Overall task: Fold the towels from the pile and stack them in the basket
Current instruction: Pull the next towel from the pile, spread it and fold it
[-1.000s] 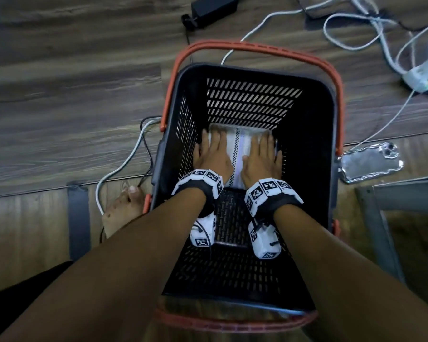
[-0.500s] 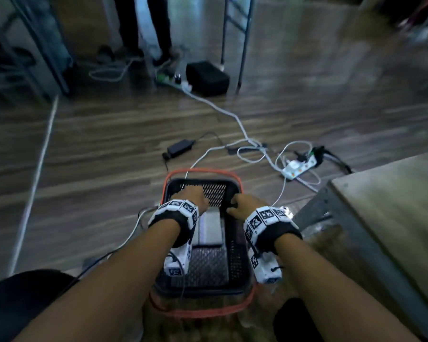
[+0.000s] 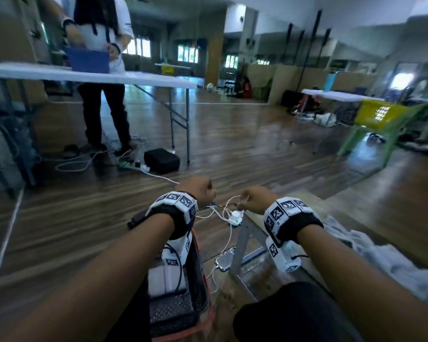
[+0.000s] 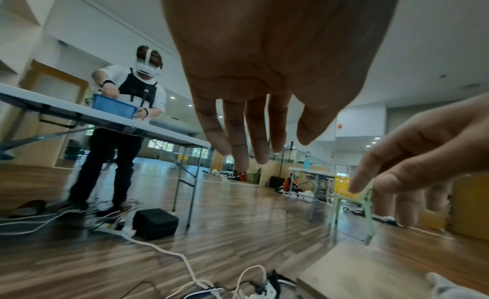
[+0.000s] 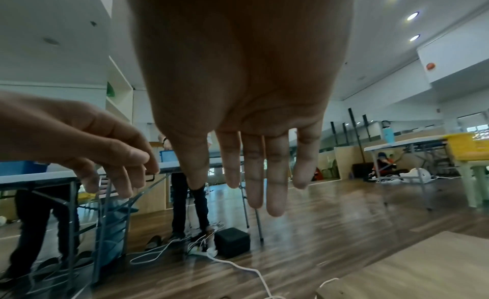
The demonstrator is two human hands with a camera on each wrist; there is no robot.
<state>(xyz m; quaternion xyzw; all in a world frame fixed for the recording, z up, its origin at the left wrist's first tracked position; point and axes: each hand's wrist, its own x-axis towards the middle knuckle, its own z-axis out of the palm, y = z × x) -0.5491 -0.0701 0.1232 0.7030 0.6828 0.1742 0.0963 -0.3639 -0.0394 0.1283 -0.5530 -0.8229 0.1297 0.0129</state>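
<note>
From the head view both hands are raised in the air side by side, the left hand (image 3: 200,190) above the far end of the black slatted plastic basket with an orange rim (image 3: 200,280) and the right hand (image 3: 256,200) above the edge of the low wooden surface (image 3: 393,213); from this angle the knuckles hide the fingers, so each looks like a loose fist. The wrist views settle it: the left wrist camera shows the left hand's fingers (image 4: 239,140) hanging down, loosely spread and relaxed, its grip wide and holding nothing, and the right wrist camera shows the same of the right hand's fingers (image 5: 254,178) — nearly straight, close together, grip wide, nothing in it. Each wrist view also catches the other hand at its edge, gently curved and apart from its neighbour. Only the head view shows the task's things: a folded white towel (image 3: 162,280) lies flat in the bottom of the basket, which stands on the wood-plank floor (image 3: 72,230) just left of the surface, and a rumpled pile of pale grey-white towels (image 3: 386,262) lies on the surface under the right forearm. White cables and a white power strip (image 3: 236,216) lie on the floor beyond the hands, near a black box (image 3: 161,160). Farther off another person (image 4: 124,123), wearing a white headset, stands at a white folding table (image 3: 89,76) with a blue tray (image 4: 115,106).
</note>
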